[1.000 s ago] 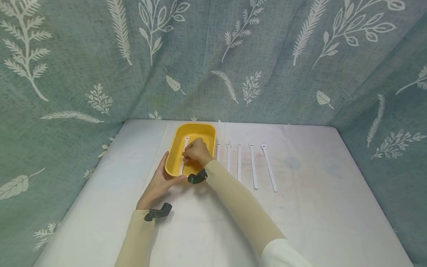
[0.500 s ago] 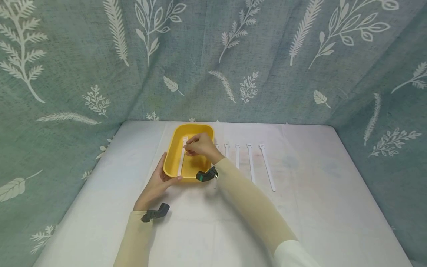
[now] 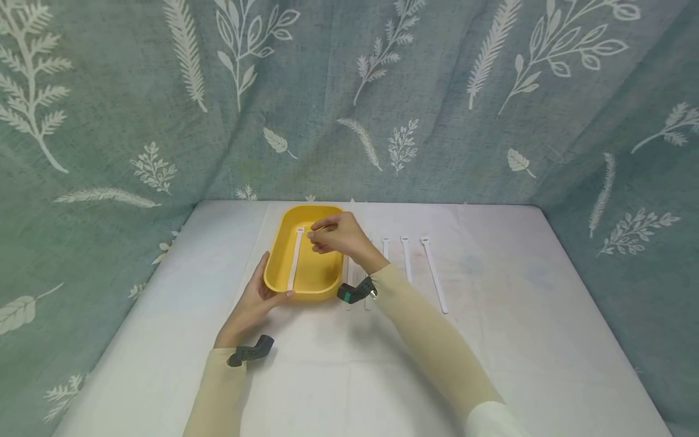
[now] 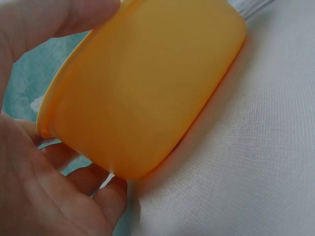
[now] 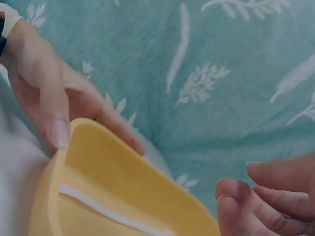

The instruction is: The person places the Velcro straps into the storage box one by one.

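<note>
My left hand [image 3: 252, 306] holds the yellow plastic tray [image 3: 322, 279] at its near left corner. In the left wrist view the thumb lies at the rim and the fingers curl along the tray's outer wall [image 4: 147, 88]. One white cable strap [image 3: 295, 261] with a slotted head lies lengthwise inside, along the left part of the tray floor. Over the tray's right side hovers my right hand [image 3: 349, 240]. Its fingers are loosely bent, and the right wrist view shows nothing between the thumb and fingertips [image 5: 229, 189].
Several more white straps [image 3: 434, 276] lie in a row on the white-covered table [image 3: 491, 340], right of the tray; the right hand and forearm partly cover some. A green leaf-patterned cloth [image 3: 306, 121] hangs behind the table and at both sides.
My right hand has let go of the strap in the tray and moved up and to the right, its fingers loosening. The left hand keeps its hold on the tray.
</note>
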Demonstrator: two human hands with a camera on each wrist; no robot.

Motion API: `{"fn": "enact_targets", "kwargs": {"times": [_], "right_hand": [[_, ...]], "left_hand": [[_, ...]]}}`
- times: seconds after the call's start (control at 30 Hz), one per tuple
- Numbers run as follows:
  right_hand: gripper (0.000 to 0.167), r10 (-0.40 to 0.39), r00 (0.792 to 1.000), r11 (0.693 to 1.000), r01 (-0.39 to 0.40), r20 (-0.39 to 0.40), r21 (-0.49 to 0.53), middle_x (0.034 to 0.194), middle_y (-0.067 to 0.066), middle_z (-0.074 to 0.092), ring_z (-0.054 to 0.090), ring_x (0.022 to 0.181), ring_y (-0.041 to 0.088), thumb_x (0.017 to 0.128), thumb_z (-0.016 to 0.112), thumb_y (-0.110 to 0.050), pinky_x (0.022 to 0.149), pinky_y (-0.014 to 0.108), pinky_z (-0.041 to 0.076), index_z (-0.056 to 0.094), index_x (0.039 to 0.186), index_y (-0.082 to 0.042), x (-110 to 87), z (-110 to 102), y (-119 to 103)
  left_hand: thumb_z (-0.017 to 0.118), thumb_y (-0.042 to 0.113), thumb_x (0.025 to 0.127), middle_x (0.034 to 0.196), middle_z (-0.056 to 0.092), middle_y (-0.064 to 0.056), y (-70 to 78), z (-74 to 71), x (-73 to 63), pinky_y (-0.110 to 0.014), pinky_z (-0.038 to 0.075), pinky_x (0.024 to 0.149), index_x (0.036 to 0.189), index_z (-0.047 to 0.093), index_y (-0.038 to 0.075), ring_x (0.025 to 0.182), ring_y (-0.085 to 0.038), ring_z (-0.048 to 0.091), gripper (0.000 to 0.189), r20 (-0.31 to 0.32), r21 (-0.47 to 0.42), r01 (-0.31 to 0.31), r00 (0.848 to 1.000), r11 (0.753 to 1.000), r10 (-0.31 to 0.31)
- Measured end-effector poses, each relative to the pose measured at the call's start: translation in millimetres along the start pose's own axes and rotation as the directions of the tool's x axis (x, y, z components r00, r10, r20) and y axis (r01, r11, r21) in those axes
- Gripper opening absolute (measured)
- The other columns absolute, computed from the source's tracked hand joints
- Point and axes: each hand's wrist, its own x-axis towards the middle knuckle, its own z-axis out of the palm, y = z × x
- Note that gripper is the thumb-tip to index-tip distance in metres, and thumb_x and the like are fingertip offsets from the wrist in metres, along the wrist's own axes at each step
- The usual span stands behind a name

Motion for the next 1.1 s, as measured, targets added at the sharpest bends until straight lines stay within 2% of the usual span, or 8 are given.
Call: {"fn": "enact_targets", "kwargs": {"times": [0.17, 0.23, 0.37, 0.47, 0.6, 0.9, 1.1], "right_hand": [[0.033, -0.047, 0.999, 0.999, 0.047, -0.006, -0.009, 0.111, 0.026, 0.076, 0.078, 0.090, 0.037, 0.095, 0.075, -0.013, 0.085, 0.045, 0.068, 0.069, 0.123, 0.004, -16.1, -12, -7], [0.032, -0.066, 0.998, 0.998, 0.066, -0.014, -0.017, 0.108, 0.024, 0.076, 0.077, 0.094, 0.042, 0.095, 0.075, -0.014, 0.088, 0.049, 0.067, 0.070, 0.122, 0.002, -23.5, -18, -7], [0.031, -0.104, 0.993, 0.993, 0.102, -0.047, -0.055, 0.104, 0.019, 0.076, 0.078, 0.087, 0.035, 0.095, 0.075, -0.016, 0.088, 0.051, 0.067, 0.071, 0.121, 0.002, -38.7, -34, -7], [0.031, -0.125, 0.988, 0.989, 0.118, -0.091, -0.086, 0.104, 0.018, 0.077, 0.078, 0.081, 0.023, 0.095, 0.074, -0.016, 0.084, 0.045, 0.069, 0.071, 0.120, 0.002, -49.6, -47, -5], [0.030, -0.152, 0.976, 0.984, 0.134, -0.158, -0.115, 0.107, 0.020, 0.077, 0.078, 0.080, 0.018, 0.096, 0.072, -0.015, 0.079, 0.036, 0.069, 0.071, 0.120, 0.003, -62.6, -66, -1], [0.029, -0.220, 0.927, 0.973, 0.185, -0.305, -0.139, 0.105, 0.024, 0.075, 0.077, 0.078, 0.015, 0.096, 0.073, -0.016, 0.075, 0.032, 0.069, 0.072, 0.120, 0.001, -88.7, -111, 13], [0.030, -0.229, 0.882, 0.970, 0.172, -0.411, -0.172, 0.106, 0.026, 0.074, 0.076, 0.076, 0.012, 0.096, 0.074, -0.017, 0.072, 0.024, 0.068, 0.072, 0.119, 0.002, -104.0, -134, 23]], "left_hand": [[0.081, 0.026, 0.091, 0.177, 0.006, -0.002, 0.9, 0.2, -2.2, -0.044, 0.028, 0.129, 0.167, -0.010, 0.026, 0.161, -0.032, 0.022, 0.119, -0.010, 0.007, 0.015, 1.000, 1.000, -0.015], [0.081, 0.026, 0.092, 0.177, 0.006, -0.002, 0.8, 0.4, -2.4, -0.043, 0.027, 0.130, 0.167, -0.010, 0.028, 0.161, -0.031, 0.022, 0.118, -0.010, 0.009, 0.013, 1.000, 1.000, -0.013], [0.080, 0.024, 0.092, 0.177, 0.006, 0.000, -0.2, 0.9, -2.8, -0.043, 0.026, 0.130, 0.167, -0.009, 0.030, 0.162, -0.030, 0.021, 0.117, -0.008, -0.004, 0.003, 1.000, 1.000, -0.003], [0.080, 0.023, 0.092, 0.177, 0.006, 0.001, -1.1, 0.9, -3.4, -0.044, 0.025, 0.130, 0.167, -0.009, 0.028, 0.162, -0.030, 0.020, 0.117, -0.010, -0.011, -0.003, 1.000, 1.000, 0.002], [0.080, 0.025, 0.092, 0.177, 0.006, 0.003, -2.8, 0.8, -3.6, -0.044, 0.024, 0.130, 0.167, -0.008, 0.030, 0.163, -0.028, 0.018, 0.116, -0.020, 0.000, 0.012, 1.000, 1.000, -0.012], [0.080, 0.027, 0.092, 0.177, 0.005, 0.004, -3.7, 1.3, -2.2, -0.045, 0.022, 0.131, 0.167, -0.008, 0.032, 0.163, -0.028, 0.016, 0.116, -0.024, -0.001, 0.017, 1.000, 1.000, -0.017], [0.080, 0.025, 0.092, 0.177, 0.005, 0.004, -2.1, 0.5, -1.5, -0.043, 0.023, 0.131, 0.167, -0.008, 0.031, 0.163, -0.028, 0.017, 0.116, -0.017, -0.016, 0.011, 1.000, 1.000, -0.012]]}}
